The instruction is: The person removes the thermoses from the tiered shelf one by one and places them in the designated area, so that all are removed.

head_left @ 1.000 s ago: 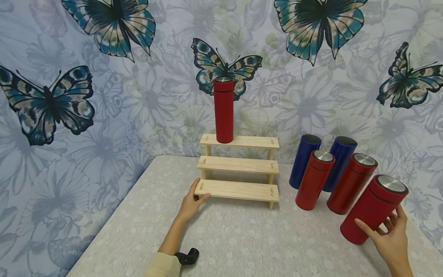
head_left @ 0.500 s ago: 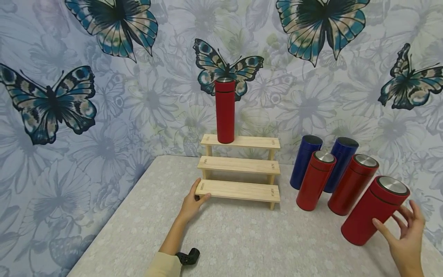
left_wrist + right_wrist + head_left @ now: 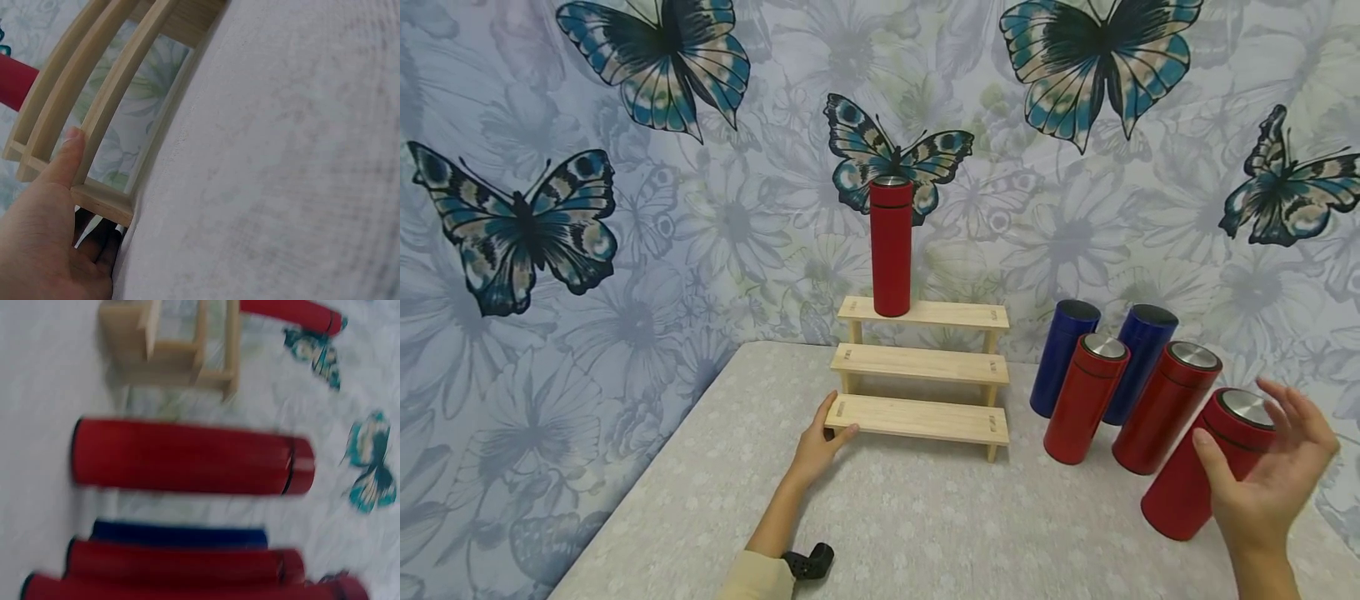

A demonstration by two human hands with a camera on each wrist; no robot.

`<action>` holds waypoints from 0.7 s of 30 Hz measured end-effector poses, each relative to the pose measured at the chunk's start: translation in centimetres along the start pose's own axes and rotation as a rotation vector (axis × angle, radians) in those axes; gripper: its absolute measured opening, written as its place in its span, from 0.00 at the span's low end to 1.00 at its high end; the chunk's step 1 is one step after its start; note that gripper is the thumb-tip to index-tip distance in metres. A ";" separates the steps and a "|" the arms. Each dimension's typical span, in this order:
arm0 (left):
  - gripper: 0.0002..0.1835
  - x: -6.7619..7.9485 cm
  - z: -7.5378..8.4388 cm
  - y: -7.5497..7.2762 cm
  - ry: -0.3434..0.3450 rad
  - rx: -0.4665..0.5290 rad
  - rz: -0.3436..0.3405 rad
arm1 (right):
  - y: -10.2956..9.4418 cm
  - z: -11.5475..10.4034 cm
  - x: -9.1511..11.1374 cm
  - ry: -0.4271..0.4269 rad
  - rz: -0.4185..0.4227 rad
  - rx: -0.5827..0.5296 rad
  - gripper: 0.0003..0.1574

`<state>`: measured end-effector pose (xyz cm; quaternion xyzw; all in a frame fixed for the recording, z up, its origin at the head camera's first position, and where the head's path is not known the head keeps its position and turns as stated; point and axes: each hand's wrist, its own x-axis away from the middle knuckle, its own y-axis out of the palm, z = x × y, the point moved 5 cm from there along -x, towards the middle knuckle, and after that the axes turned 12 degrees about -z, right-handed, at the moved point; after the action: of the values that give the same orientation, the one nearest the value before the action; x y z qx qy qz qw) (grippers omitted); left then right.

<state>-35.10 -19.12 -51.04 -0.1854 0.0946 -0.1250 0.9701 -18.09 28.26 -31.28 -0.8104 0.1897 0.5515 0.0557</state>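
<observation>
A three-step wooden display stand stands on the table, and a red vacuum flask with a steel lid top is upright on its top step. My left hand grips the left end of the bottom step; in the left wrist view its thumb lies along the step's edge. At the right, my right hand is in front of the nearest red flask and hides part of it, fingers spread and holding nothing. Two more red flasks, one on the left and one in the middle, stand beside it.
Behind the red flasks stand two blue flasks, one on the left and one on the right. A pale patterned cloth covers the table. Close behind hangs a backdrop printed with flowers and butterflies.
My right hand has let go of the nearest red flask, drawn off it to the right, then risen in front of it. The left hand keeps its grip on the stand.
</observation>
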 end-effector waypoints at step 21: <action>0.46 -0.1 -0.2 0.0 0.017 0.028 0.003 | 22.9 4.9 -1.3 0.113 -0.426 -0.005 0.39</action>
<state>-35.21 -19.12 -51.21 -0.1705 0.1015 -0.1267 0.9719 -31.27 8.93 -29.26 -0.8620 0.0156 0.4813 0.1581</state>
